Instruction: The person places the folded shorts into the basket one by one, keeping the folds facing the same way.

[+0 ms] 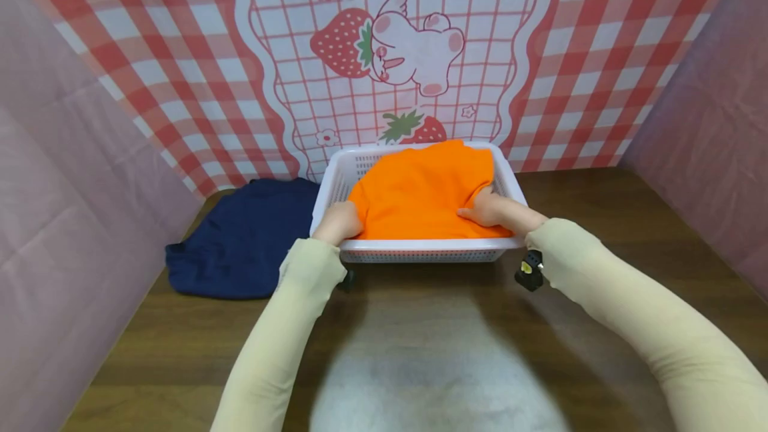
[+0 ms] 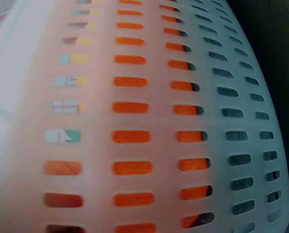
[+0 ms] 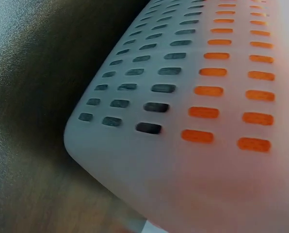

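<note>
A white slotted plastic basket [image 1: 420,245] stands on the wooden table with a folded orange garment [image 1: 420,195] filling it. My left hand [image 1: 339,221] is at the basket's near left corner, its fingers curled down round the garment's left edge and hidden there. On the garment's right side lies my right hand [image 1: 487,210], fingers stretched leftward and pressing on the cloth. Both wrist views are blurred close-ups of the basket wall [image 2: 232,97] [image 3: 135,145], with the orange garment [image 2: 130,108] [image 3: 202,112] showing through the slots.
A dark navy garment [image 1: 246,239] lies crumpled on the table left of the basket. The brown table [image 1: 600,205] [image 3: 28,97] is walled by pink panels at both sides and a red checked strawberry backdrop [image 1: 396,52] behind. A small black device [image 1: 529,272] hangs at my right wrist.
</note>
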